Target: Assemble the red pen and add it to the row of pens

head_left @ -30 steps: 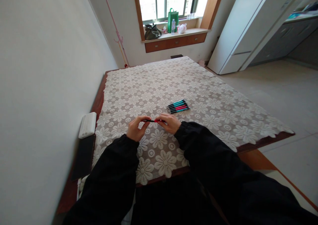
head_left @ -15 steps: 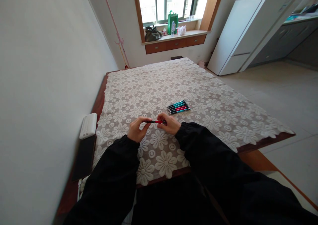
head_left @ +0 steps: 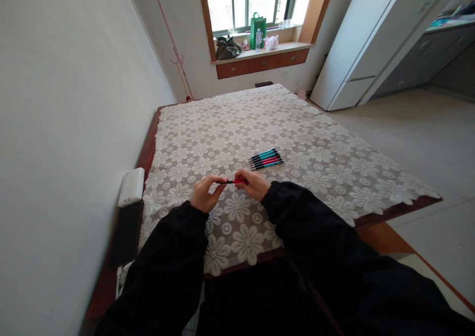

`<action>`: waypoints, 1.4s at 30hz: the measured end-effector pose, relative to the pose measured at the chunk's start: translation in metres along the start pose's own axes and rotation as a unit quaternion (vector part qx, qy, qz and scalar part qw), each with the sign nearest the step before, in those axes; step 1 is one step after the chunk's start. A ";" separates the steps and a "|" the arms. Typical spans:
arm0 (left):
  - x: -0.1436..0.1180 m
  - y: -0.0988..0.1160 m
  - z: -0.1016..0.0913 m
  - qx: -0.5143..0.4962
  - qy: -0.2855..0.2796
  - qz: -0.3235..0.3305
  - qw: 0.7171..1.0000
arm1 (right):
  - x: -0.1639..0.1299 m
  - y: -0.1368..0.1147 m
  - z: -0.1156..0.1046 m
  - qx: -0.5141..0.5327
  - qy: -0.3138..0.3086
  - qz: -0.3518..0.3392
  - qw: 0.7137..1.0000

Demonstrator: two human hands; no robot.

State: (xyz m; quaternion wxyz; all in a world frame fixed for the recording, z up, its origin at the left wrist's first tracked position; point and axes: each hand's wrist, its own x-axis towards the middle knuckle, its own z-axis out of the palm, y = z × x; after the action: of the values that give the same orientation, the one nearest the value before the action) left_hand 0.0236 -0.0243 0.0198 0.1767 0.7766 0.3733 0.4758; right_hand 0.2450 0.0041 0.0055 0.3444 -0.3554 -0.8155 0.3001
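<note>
So the pen point(head_left: 230, 181) being held is a slim two-tone one, black on the left part and bright red on the right. It's sitting close to the middle of the frame, a touch below center, and it's pretty much level, running left to right. It's pinched toward both ends, so a good bit is covered up — can't tell if it's one joined piece or two parts meeting.

Then there's the bunch of pens point(head_left: 266, 159), up and right of it. Teal and red barrels, black grips, lying side by side, tips facing left — right ends tilted slightly toward the top of the frame.
</note>
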 end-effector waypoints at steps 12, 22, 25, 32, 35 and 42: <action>-0.001 -0.002 0.002 0.004 0.008 -0.026 1.000 | -0.001 -0.003 -0.002 -0.058 0.007 -0.023 0.998; 0.002 -0.011 -0.001 0.105 -0.024 -0.044 0.993 | 0.000 0.000 -0.005 -0.122 0.017 -0.059 0.991; 0.001 -0.010 0.000 0.094 -0.003 -0.014 0.996 | 0.000 0.001 -0.005 -0.123 0.007 -0.064 0.990; 0.000 -0.012 -0.003 0.109 -0.011 -0.052 0.993 | 0.000 -0.002 -0.005 -0.139 0.033 -0.064 0.988; 0.001 -0.014 -0.002 0.101 -0.045 -0.031 0.993 | 0.000 -0.001 -0.005 -0.135 0.028 -0.066 0.988; 0.000 -0.011 -0.002 0.100 -0.022 -0.030 0.994 | 0.001 -0.001 -0.006 -0.136 0.019 -0.075 0.988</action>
State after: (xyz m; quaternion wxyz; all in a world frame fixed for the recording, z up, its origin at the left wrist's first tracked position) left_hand 0.0175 -0.0170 0.0135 0.1206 0.7889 0.4381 0.4137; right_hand 0.2487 0.0058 0.0100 0.3293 -0.3424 -0.8666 0.1528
